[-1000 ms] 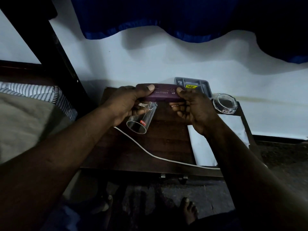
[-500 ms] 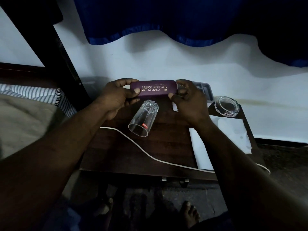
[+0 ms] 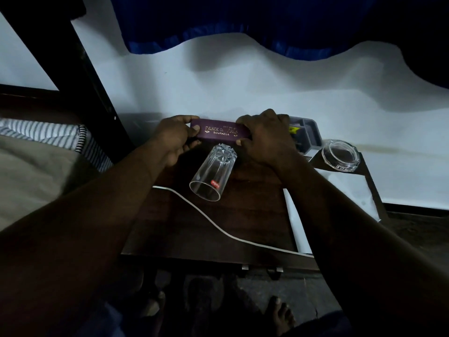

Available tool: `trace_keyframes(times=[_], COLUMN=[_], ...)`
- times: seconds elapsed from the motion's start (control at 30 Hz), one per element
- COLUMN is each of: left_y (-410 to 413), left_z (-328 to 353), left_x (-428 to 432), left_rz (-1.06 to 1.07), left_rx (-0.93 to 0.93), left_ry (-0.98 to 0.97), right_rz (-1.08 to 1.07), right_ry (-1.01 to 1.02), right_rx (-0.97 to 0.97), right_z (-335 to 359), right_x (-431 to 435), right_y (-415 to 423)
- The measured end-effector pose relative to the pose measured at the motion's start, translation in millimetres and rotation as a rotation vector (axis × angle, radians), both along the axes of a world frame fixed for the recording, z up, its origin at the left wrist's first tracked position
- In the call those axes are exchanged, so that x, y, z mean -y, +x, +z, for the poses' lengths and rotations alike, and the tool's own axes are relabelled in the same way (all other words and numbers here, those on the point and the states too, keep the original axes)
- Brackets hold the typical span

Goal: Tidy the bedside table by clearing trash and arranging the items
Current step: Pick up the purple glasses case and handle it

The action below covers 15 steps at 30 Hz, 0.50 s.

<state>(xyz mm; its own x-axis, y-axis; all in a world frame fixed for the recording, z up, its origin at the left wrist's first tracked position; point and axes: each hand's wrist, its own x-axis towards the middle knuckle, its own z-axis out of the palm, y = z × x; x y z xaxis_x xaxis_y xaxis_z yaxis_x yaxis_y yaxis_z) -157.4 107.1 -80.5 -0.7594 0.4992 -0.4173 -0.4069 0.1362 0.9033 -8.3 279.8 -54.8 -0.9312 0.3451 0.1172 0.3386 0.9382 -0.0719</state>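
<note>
Two bare hands reach in from the bottom of the frame to a dark wooden table (image 3: 218, 229) at centre. On it there is one purple case (image 3: 218, 132), one drinking glass (image 3: 212, 176), one white cable (image 3: 213, 224), one grey tray (image 3: 307, 132), one clear glass dish (image 3: 340, 155) and one white sheet of paper (image 3: 340, 190).

The case lies lengthwise at the far edge of the table, just above centre frame, gold lettering facing up. The left hand (image 3: 173, 139) grips its left end, thumb on top and fingers curled beneath. The right hand (image 3: 263, 137) covers its right end, closed over it, hiding part of the lettering. Whether the case rests on the wood or is lifted slightly cannot be told.

The glass lies on its side just below the case, between the two wrists, open mouth toward the viewer, a red label near the rim. The cable runs from centre left across the table to the lower right. The tray sits right of the right hand, partly hidden by it; the dish stands further right, beside the paper. One blue curtain (image 3: 243, 23) hangs across the top. Striped bedding (image 3: 48, 135) shows at left.
</note>
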Motion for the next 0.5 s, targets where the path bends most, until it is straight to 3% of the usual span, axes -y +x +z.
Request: trace_keyframes(times=[0.3,0.5], left_y=[2.5,-1.6], left_z=[-25.4,-39.0], left_x=[-20.7,-22.0], left_rz=[-0.019,0.004], left_rx=[-0.079,-0.475], left_ry=[-0.090,-0.351], right_rz=[-0.051,-0.133], right_ry=[0.170,0.244], right_rx=[0.206,0.217], right_z=[-8.6,-11.0], right_x=[-3.2,0.6], right_y=[-22.1,-22.4])
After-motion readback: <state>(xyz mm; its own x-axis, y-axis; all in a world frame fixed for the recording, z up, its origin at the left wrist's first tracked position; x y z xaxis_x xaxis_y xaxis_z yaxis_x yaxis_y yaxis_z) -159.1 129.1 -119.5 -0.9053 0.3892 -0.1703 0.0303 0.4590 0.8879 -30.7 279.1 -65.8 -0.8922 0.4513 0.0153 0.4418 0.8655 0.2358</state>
